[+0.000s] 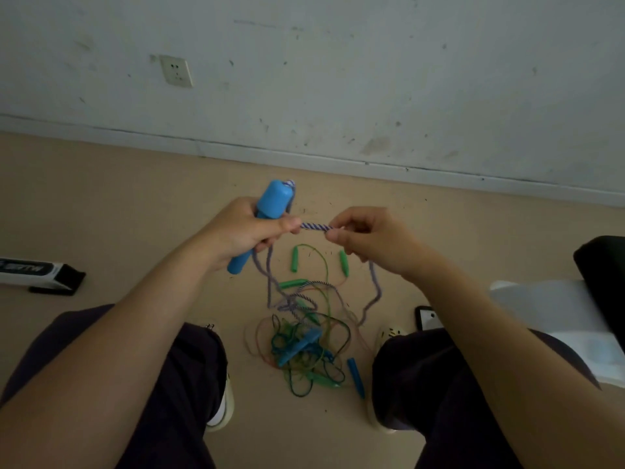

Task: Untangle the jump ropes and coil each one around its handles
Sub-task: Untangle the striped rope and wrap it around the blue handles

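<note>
My knees (189, 384) in dark trousers sit closest, one on each side, with the floor (101, 211) between them. My left hand (247, 231) is curled round a blue handle (267, 211), which tilts up and away, its cap above my knuckles and its tail poking out below my palm. My right hand (365, 238) pinches the striped purple-and-white rope (316, 227) between thumb and fingers; a short taut piece spans the gap between my two hands. From each hand the rope hangs down in loose loops to the pile (304, 336) below, on the floor between my feet. That pile is a knot of thin green and reddish cords with green handles (295, 258) scattered just beneath my hands and two more blue handles (299, 346) lower down. Beyond my hands lies bare floor up to the wall (338, 79). Left of my left hand lies a black-and-white box (40, 270); right of my right hand, a phone (429, 318) beside white paper (558, 319).
</note>
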The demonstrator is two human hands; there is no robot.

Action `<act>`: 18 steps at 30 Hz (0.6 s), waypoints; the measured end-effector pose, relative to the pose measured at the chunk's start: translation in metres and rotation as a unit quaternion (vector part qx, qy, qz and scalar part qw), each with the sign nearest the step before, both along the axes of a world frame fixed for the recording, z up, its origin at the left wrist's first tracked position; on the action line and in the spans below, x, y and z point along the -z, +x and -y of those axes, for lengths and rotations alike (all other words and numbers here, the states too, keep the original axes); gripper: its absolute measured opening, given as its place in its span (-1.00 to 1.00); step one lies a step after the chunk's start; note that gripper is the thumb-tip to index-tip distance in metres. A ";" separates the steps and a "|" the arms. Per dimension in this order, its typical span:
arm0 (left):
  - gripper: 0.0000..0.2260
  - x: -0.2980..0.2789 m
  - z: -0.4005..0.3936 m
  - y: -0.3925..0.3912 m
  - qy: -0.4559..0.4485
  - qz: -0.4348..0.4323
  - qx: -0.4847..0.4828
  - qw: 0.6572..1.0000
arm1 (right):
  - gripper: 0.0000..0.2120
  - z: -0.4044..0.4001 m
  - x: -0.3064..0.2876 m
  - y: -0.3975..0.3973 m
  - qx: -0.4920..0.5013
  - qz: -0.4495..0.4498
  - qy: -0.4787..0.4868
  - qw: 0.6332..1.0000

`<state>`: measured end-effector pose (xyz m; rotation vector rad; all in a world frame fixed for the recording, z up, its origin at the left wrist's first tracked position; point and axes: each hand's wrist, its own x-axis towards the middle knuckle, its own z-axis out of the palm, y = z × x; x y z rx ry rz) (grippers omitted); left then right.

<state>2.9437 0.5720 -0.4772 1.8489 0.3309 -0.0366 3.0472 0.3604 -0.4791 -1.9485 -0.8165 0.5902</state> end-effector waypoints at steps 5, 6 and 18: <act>-0.81 -0.002 0.009 0.002 0.007 0.002 0.021 1.000 | -0.90 -0.005 0.002 -0.001 0.002 0.031 -0.006 0.999; -0.82 -0.003 0.004 0.002 0.004 0.008 0.004 1.000 | -0.87 0.000 0.000 0.007 0.034 0.037 0.001 0.999; -0.65 -0.001 0.012 0.003 0.005 0.004 0.013 1.000 | -0.96 -0.007 -0.003 -0.004 0.003 0.016 0.007 1.000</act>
